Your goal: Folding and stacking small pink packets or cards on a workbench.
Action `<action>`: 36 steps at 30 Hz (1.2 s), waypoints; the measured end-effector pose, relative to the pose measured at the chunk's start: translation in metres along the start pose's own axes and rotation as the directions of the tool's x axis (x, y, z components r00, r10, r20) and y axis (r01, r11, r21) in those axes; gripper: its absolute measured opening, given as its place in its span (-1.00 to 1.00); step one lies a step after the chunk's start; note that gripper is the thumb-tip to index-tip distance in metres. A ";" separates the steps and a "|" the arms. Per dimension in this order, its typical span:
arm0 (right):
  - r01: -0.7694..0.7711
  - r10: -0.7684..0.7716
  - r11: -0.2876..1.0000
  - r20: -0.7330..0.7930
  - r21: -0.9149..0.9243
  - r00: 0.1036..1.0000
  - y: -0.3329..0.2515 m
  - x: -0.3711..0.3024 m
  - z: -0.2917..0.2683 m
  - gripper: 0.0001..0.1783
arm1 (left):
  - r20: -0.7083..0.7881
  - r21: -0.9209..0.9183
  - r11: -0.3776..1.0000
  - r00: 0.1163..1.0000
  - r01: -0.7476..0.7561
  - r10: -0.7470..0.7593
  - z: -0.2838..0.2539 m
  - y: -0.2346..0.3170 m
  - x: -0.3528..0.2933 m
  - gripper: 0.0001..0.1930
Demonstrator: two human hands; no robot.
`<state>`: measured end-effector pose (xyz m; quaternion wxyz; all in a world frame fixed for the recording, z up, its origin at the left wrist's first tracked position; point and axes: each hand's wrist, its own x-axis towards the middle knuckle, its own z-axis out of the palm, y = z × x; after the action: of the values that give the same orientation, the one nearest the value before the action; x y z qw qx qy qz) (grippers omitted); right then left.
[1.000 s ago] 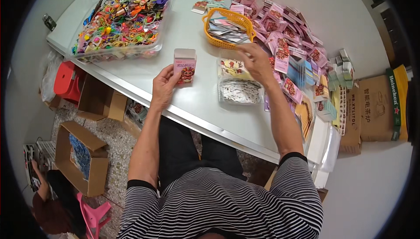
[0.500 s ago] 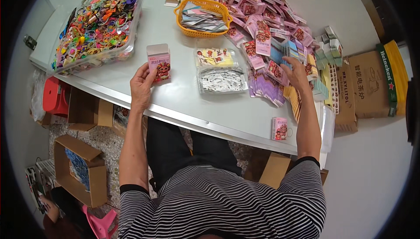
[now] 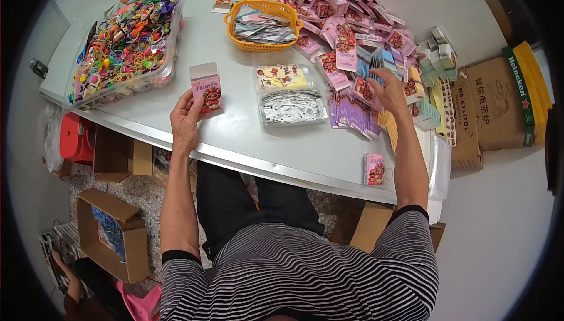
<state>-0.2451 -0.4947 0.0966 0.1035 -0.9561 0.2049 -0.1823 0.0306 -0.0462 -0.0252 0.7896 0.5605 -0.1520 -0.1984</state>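
Observation:
My left hand (image 3: 185, 120) is closed round the lower left side of a small pink printed box (image 3: 207, 89), holding it upright above the table with its grey-white top flap raised. Over on the right, my right hand (image 3: 389, 90) reaches across the card piles, its thumb and forefinger bent and apart beside a fanned stack of blue cards (image 3: 368, 61). I see nothing between them. Just below that hand lie a pink box (image 3: 363, 90) and a fan of purple cards (image 3: 354, 115). Orange-yellow cards (image 3: 388, 126) are partly hidden beneath my right forearm.
A clear tub of colourful small trinkets (image 3: 126, 47) stands at left. A yellow basket (image 3: 261, 45) of flat packets and a clear tray (image 3: 292, 122) of white sachets sit mid-table. Pink boxes (image 3: 329, 9) are heaped behind; one pink box (image 3: 373, 169) stands near the front edge. Another person's arm (image 3: 69, 274) shows lower left.
My right hand has shifted slightly left and up over the card stacks, its fingers more bent. My left hand still holds the pink box. The whole view has shifted a little.

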 end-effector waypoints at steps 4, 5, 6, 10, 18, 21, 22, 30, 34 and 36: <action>0.026 -0.025 0.993 -0.011 0.118 1.000 -0.016 -0.005 0.004 -0.69 | -0.001 -0.011 1.000 1.000 0.009 -0.009 -0.001 -0.002 0.003 -0.57; 0.026 -0.025 0.993 -0.010 0.118 1.000 -0.026 -0.005 0.004 -0.69 | 0.001 -0.009 1.000 1.000 0.003 -0.003 -0.001 -0.002 0.003 -0.57; -0.026 0.019 0.969 0.030 0.245 0.999 -0.040 -0.006 0.007 -0.70 | 0.002 -0.006 1.000 1.000 -0.002 0.002 -0.001 -0.002 0.003 -0.57; 0.053 -0.102 0.926 0.112 0.375 0.988 -0.096 0.002 0.023 -0.72 | -0.015 -0.016 1.000 1.000 -0.003 0.003 -0.002 0.000 0.000 -0.57; 0.308 -0.300 0.879 -0.079 0.365 0.951 -0.140 0.065 0.088 -0.72 | 0.004 -0.001 1.000 1.000 -0.029 0.029 0.006 0.002 0.000 -0.60; 0.292 -0.265 0.864 -0.122 0.411 0.957 -0.164 0.102 0.097 -0.74 | -0.002 -0.002 0.999 0.999 -0.037 0.037 0.002 0.001 -0.001 -0.61; 0.338 -0.292 0.854 -0.174 0.394 0.941 -0.173 0.112 0.100 -0.74 | 0.013 -0.009 0.999 0.999 -0.040 0.040 0.002 0.001 -0.002 -0.62; 0.469 -0.494 0.683 -0.119 0.560 0.861 -0.312 0.182 0.114 -0.72 | 0.035 -0.018 1.000 0.999 0.006 -0.006 0.005 0.002 -0.003 -0.61; 0.739 -0.735 0.615 -0.139 0.277 0.664 -0.383 0.228 0.155 -0.68 | 0.034 -0.046 0.999 0.999 0.026 -0.024 0.007 0.000 -0.005 -0.58; 0.744 -0.757 0.639 -0.011 0.195 0.653 -0.416 0.246 0.176 -0.71 | 0.043 -0.117 0.991 0.997 0.062 -0.057 0.008 0.003 -0.006 -0.58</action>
<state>0.1801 -0.2069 0.1246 0.1127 -0.9469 -0.2318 -0.1922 0.0220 -0.0487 -0.0196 0.8121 0.5129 -0.1386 -0.2414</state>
